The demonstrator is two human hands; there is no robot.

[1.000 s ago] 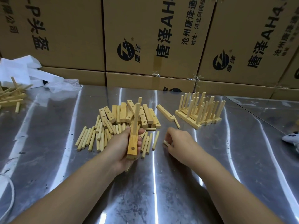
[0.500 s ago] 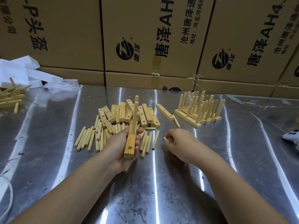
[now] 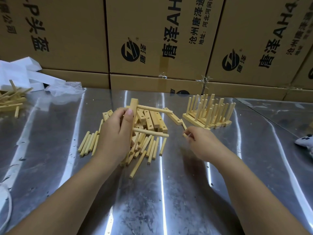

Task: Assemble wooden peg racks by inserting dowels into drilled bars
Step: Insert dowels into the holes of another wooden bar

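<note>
My left hand [image 3: 115, 133] grips a drilled wooden bar [image 3: 134, 106] held upright on end. Two dowels stick out of the bar to the right, an upper dowel [image 3: 154, 109] and a lower dowel [image 3: 150, 132]. My right hand [image 3: 201, 141] pinches a loose dowel [image 3: 185, 135] by its end, just right of the lower dowel's tip and apart from it. Behind the bar lies a pile of drilled bars [image 3: 152, 119]. Several loose dowels [image 3: 149, 148] lie on the steel table under my left hand.
Finished peg racks [image 3: 210, 114] stand at the back right. More loose dowels [image 3: 89, 143] lie to the left, and wooden sticks [image 3: 10, 100] by white packaging [image 3: 20, 75] at far left. Cardboard boxes [image 3: 152, 39] wall off the table's far edge. A white object [image 3: 304, 141] lies at the right edge.
My left hand has turned the bar from lying along my palm to upright, so its dowels now point right. My right hand has lifted with a dowel and moved slightly right.
</note>
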